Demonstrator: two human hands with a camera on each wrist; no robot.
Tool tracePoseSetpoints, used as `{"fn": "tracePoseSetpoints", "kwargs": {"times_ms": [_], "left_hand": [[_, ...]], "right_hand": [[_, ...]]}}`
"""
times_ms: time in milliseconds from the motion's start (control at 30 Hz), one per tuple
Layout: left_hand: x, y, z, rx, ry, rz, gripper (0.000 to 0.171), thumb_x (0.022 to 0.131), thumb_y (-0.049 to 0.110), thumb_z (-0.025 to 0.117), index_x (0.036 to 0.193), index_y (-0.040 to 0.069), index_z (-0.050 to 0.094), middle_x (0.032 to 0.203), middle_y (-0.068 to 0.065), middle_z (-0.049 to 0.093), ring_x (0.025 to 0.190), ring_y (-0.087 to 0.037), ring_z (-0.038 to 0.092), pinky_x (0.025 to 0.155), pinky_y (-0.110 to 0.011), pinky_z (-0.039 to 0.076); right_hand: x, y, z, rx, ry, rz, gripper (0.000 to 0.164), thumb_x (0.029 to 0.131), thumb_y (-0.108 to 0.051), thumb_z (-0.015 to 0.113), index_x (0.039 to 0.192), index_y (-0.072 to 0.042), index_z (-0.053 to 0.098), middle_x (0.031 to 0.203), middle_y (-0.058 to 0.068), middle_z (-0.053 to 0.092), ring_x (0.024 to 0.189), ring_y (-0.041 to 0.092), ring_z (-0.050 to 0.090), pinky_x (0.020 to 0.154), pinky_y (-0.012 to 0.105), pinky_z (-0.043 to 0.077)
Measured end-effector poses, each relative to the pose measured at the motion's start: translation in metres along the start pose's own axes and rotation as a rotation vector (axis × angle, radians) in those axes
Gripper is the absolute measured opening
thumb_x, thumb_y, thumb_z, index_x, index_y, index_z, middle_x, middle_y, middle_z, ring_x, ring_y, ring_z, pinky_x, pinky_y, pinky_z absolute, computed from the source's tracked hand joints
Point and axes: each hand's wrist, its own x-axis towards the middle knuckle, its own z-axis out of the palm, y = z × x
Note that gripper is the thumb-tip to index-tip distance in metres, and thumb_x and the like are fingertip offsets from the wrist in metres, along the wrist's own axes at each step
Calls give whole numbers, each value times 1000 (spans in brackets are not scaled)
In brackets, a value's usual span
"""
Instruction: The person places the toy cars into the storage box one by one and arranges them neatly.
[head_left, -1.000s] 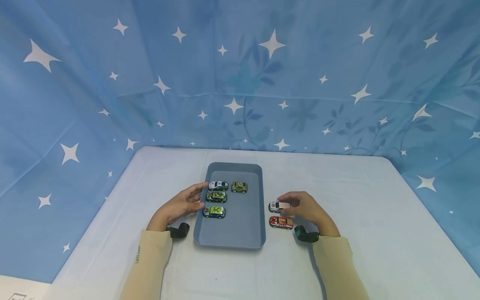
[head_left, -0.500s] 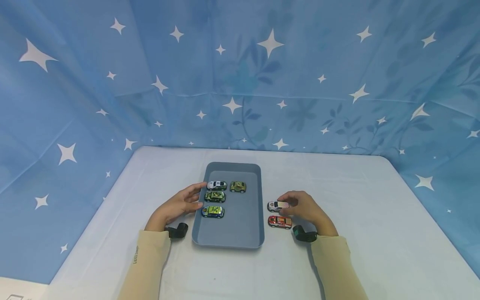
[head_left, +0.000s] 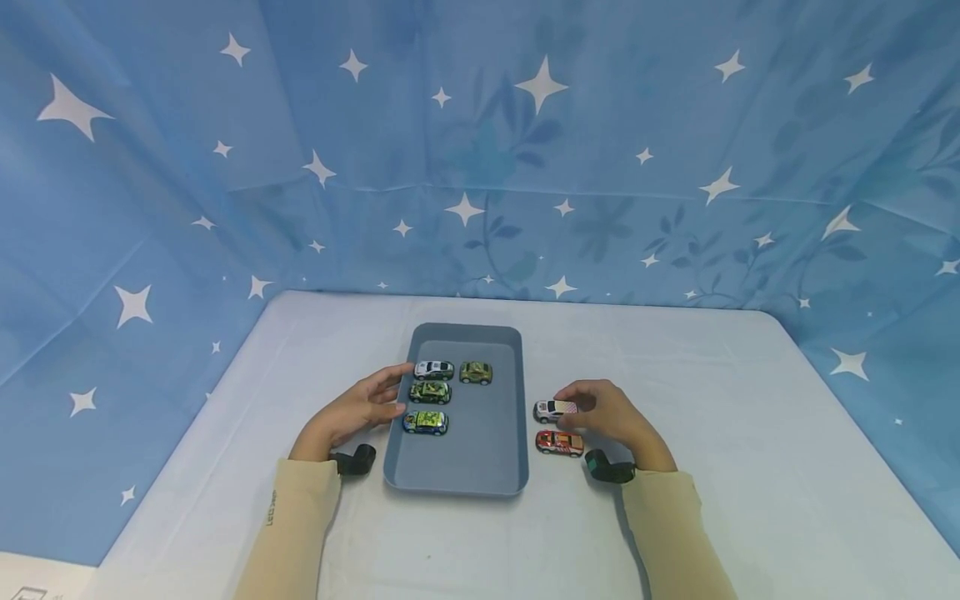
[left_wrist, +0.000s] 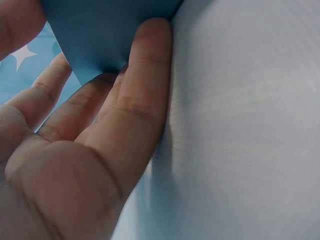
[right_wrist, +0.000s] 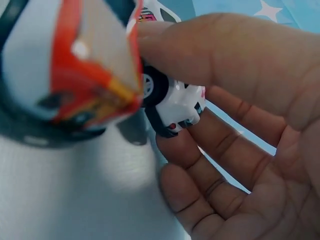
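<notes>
My right hand (head_left: 609,414) pinches a white toy car (head_left: 550,410) between thumb and fingers, right of the tray; its wheel and white end show in the right wrist view. Just nearer to me sits a red toy car (head_left: 559,443), large and blurred in the right wrist view. My left hand (head_left: 356,414) rests with loosely extended fingers (left_wrist: 142,90) against the outer left wall of the blue-grey tray (head_left: 465,482). Inside, along that wall, stand a white-and-black toy car (head_left: 434,371), a green camouflage car (head_left: 431,392) and a blue-and-yellow car (head_left: 426,423). An olive car (head_left: 476,372) stands beside the first.
A white cloth covers the table (head_left: 712,400). Blue curtains with white stars (head_left: 480,150) hang behind and at both sides. Each wrist carries a small black camera, the left camera (head_left: 357,461) close to the tray's wall and the right camera (head_left: 607,468) near the red car.
The head view has shifted slightly. The white toy car in my right hand has edged very slightly left; my left hand stays at the tray's wall.
</notes>
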Motion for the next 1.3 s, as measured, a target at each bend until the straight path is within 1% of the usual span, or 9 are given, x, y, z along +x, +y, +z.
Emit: {"fn": "tracePoseSetpoints", "kwargs": {"times_ms": [133,300,400,567,700,967,1100,1300], "left_hand": [[2,2,0,-2,-1,7,80,106,4,65,172,1,21,176,-33,6,160,-58,10,124,-67,30],[3,4,0,3,1,6,80,105,4,65,172,2,21,176,-33,7,160,-58,11,123,-67,30],[4,4,-1,4,-1,9,80,106,4,65,172,2,20,176,-33,7,160,-58,11,123,-67,30],[5,5,-2,1,-3,13,80,106,4,65,172,1,20,176,-33,6,160,-58,11,124,-67,30],[5,5,-2,10,1,8,80,105,5,65,172,1,20,176,-33,6,160,-58,10,123,-68,30],[5,0,-3,-1,12,-10,78,106,6,65,172,3,22,178,-30,6,161,-56,10,125,-68,26],[4,-3,-1,-2,10,-9,78,106,6,65,172,2,22,178,-29,6,161,-55,11,125,-67,27],[1,-3,1,1,12,0,79,105,7,67,171,1,23,177,-31,7,160,-57,13,124,-67,29]], "right_hand": [[0,-3,-3,-9,16,3,29,87,-8,88,114,-3,79,110,8,78,111,36,73,99,63,54],[-1,-8,-7,-25,30,13,30,86,-10,89,114,-4,79,112,9,77,111,37,71,96,63,55],[-2,-11,-9,-37,40,3,28,87,-9,88,113,-4,79,112,9,77,109,36,71,92,60,56],[-3,-16,-14,-42,52,-18,26,88,-5,86,113,-4,79,110,9,76,106,34,70,84,50,57],[-4,-19,-15,-31,51,-31,24,90,-4,86,113,-3,79,110,10,75,105,33,69,83,45,56],[-7,-24,-15,-17,57,-56,24,91,-4,85,114,-2,79,105,9,72,96,28,69,83,46,58],[-11,-28,-14,-21,56,-79,24,90,-4,84,113,-2,79,104,8,72,94,25,67,83,43,58],[-12,-31,-13,-24,57,-130,24,91,-2,84,114,-1,79,103,7,72,93,23,66,83,42,59]]}}
